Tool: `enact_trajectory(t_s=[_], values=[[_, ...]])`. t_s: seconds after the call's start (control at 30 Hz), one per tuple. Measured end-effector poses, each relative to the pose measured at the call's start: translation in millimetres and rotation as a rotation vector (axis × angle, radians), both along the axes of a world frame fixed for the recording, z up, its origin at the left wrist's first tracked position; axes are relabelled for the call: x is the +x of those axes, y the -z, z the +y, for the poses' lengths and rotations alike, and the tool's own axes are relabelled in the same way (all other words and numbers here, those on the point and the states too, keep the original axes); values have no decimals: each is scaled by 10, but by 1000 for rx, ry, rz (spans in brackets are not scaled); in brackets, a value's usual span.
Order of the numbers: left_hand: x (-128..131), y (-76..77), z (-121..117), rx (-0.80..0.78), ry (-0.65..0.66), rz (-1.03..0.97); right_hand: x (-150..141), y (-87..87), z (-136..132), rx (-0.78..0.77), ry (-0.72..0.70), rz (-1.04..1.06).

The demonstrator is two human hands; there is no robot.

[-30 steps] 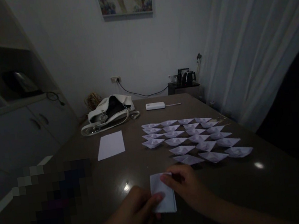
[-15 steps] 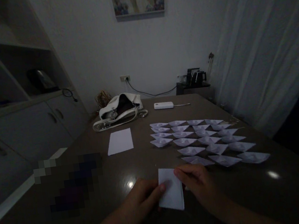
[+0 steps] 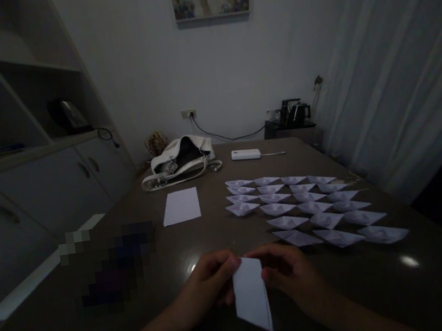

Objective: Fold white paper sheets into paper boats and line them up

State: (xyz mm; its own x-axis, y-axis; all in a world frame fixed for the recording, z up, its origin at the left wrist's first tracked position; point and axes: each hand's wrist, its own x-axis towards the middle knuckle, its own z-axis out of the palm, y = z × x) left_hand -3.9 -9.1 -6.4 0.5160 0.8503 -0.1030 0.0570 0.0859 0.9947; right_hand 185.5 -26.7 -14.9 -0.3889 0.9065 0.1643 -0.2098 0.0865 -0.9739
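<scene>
A folded white paper (image 3: 251, 295) is lifted on edge above the dark table (image 3: 199, 245), near its front. My left hand (image 3: 210, 285) pinches the paper's top left corner. From the right, my right hand (image 3: 292, 276) grips its upper right edge with curled fingers. Just beyond my hands, several folded white paper boats (image 3: 309, 210) lie in rows on the table's right half. A flat white sheet (image 3: 181, 205) lies further back, left of the boats.
A white handbag (image 3: 181, 160) and a white power bank (image 3: 246, 154) with a cable sit at the table's far end. Cabinets and shelves (image 3: 41, 174) line the left wall, a curtain (image 3: 388, 70) hangs at the right, and a kettle (image 3: 291, 113) stands on a side table.
The paper lay flat on the table under my fingers; now both hands have raised it on edge. The view has shifted slightly to the left.
</scene>
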Motion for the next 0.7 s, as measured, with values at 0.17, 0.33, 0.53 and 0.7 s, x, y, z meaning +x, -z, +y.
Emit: enact_trajectory(t_s=[0.17,0.33,0.53,0.7], values=[[29,32,-43,21,45,-94,-19,3,-28,-7,-23,2],[0,-43,-150,123,185,-114,-37,-19,-55,68,93,-190],[13,-63,-155,165,226,-48,-48,-29,-66,116,101,-230],[-11,-60,-180,218,207,84,-59,-11,-53,-3,39,-101]])
